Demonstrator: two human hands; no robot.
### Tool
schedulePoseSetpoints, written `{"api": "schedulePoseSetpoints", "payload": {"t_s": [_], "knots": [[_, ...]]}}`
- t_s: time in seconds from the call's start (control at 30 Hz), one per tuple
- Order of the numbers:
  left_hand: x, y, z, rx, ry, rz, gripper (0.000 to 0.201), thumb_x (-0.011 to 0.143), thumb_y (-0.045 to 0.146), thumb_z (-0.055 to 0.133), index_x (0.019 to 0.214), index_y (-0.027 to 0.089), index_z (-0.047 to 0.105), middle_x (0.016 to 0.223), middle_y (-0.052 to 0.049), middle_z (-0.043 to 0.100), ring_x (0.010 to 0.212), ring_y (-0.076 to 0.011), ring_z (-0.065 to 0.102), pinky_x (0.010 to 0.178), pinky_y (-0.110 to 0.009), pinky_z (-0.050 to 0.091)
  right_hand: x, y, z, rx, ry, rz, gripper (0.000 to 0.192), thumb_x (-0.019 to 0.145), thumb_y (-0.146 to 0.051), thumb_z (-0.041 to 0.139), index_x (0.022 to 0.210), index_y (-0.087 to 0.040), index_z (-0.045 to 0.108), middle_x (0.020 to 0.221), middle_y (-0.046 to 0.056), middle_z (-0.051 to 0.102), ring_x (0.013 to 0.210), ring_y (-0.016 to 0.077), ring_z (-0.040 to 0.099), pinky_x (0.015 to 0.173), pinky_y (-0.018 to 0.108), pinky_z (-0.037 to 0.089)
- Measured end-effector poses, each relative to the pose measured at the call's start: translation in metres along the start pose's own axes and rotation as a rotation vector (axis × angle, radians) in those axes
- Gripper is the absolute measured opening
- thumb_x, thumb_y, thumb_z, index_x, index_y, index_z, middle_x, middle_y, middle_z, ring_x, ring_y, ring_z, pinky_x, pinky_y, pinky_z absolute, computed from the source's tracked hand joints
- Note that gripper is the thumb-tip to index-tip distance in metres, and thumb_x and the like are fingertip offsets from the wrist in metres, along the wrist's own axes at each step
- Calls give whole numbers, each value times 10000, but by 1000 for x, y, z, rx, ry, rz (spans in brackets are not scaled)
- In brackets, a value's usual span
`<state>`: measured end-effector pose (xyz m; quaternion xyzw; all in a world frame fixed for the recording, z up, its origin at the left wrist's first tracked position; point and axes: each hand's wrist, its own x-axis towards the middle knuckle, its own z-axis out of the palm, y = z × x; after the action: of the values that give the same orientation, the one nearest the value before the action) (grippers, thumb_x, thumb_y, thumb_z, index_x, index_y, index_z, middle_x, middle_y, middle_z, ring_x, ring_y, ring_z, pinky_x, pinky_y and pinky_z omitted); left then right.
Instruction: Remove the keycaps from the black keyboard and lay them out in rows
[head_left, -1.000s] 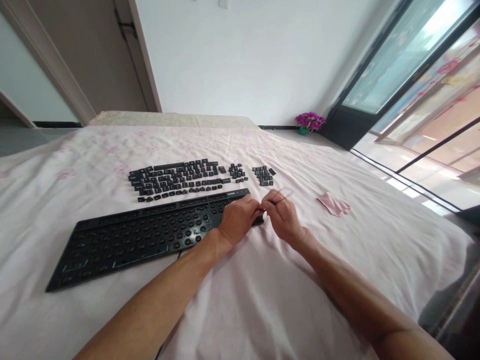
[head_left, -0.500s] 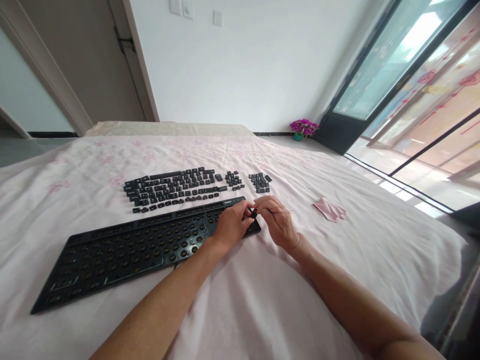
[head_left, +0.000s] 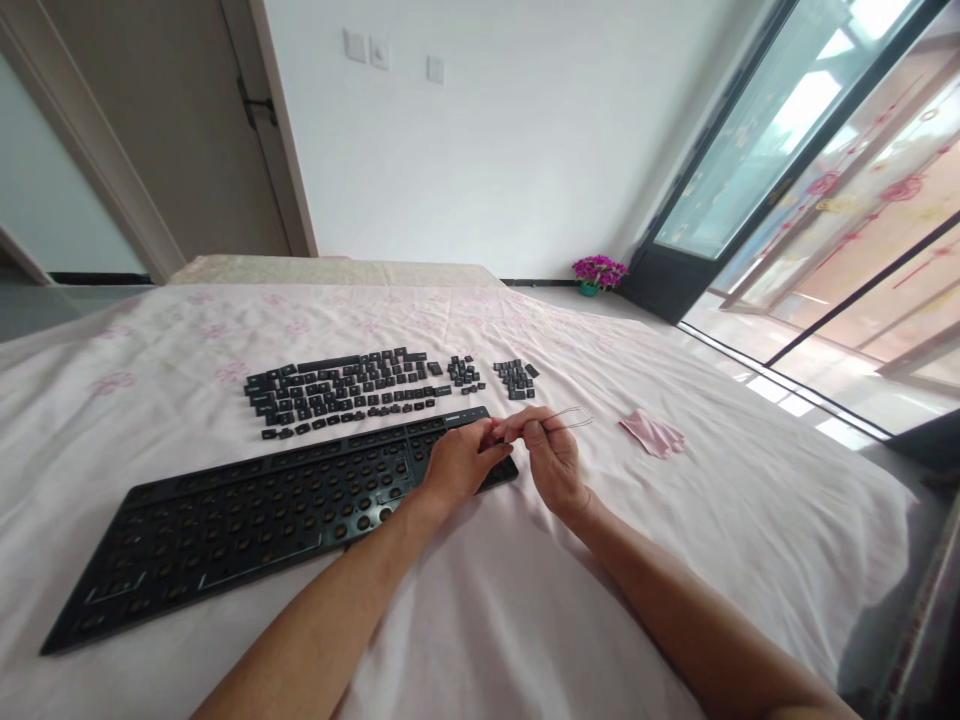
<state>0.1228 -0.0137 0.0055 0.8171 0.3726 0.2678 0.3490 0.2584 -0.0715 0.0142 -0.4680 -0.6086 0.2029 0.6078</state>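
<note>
The keyboard (head_left: pixel 277 500) lies partly beneath the left grip (head_left: pixel 459 462); the right grip (head_left: pixel 553 462), at the keyboard's right end, closes on a thin wire tool (head_left: pixel 575 417); I cannot tell what the left grip pinches; loose keycaps (head_left: pixel 352 378) lie beyond the keyboard, whose pale lettering (head_left: pixel 452 418) is too small to read

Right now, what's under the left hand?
The keyboard. You can see parts of it on both sides of the left hand, but the bit right beneath is covered, so I can't tell what's there.
</note>
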Motion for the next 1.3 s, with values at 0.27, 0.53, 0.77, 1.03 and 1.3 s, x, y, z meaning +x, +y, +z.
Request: {"api": "schedulePoseSetpoints", "payload": {"t_s": [0.27, 0.53, 0.77, 1.03, 1.3], "knots": [[4, -8, 5, -210, 91, -12, 394, 825, 301, 630, 1213, 236, 623, 861, 6, 742, 782, -164, 680, 729, -261, 479, 6, 7, -15, -280, 120, -67, 241, 974, -330, 433, 964, -229, 651, 789, 32, 610, 758, 180, 600, 754, 347, 505], [3, -9, 3, -497, 130, 15, 547, 855, 300, 641, 1367, 174, 495, 1006, -67, 758, 945, -189, 707, 893, -300, 512, 9, 18, -11, -321, -18, 260, 221, 791, -378, 686, 908, -191, 702, 812, 32, 674, 752, 187, 603, 692, 312, 490], [2, -8, 7, -487, 151, 12, 655, 778, 150, 674, 1394, 199, 456, 1083, -73, 725, 856, -162, 705, 865, -310, 529, 26, 28, -32, -296, 18, 329, 266, 833, -414, 600, 914, -167, 656, 740, 18, 668, 568, 137, 583, 583, 270, 475], [1, -9, 9, -354, 161, 31, 510, 782, 105, 601, 1280, 199, 552, 980, -39, 726, 795, -151, 683, 841, -318, 517, 84, 83, -107, -737, 55, 545, 219, 757, -311, 627, 889, -163, 721, 671, 11, 683, 564, 144, 619, 547, 236, 419], [2, -10, 9, -336, 162, 39, 453, 789, 128, 589, 1235, 206, 583, 953, -33, 728, 797, -163, 682, 826, -319, 515, 93, 108, -113, -871, 30, 598, 219, 712, -323, 665, 852, -184, 760, 690, 25, 712, 649, 166, 642, 574, 233, 406]]}}
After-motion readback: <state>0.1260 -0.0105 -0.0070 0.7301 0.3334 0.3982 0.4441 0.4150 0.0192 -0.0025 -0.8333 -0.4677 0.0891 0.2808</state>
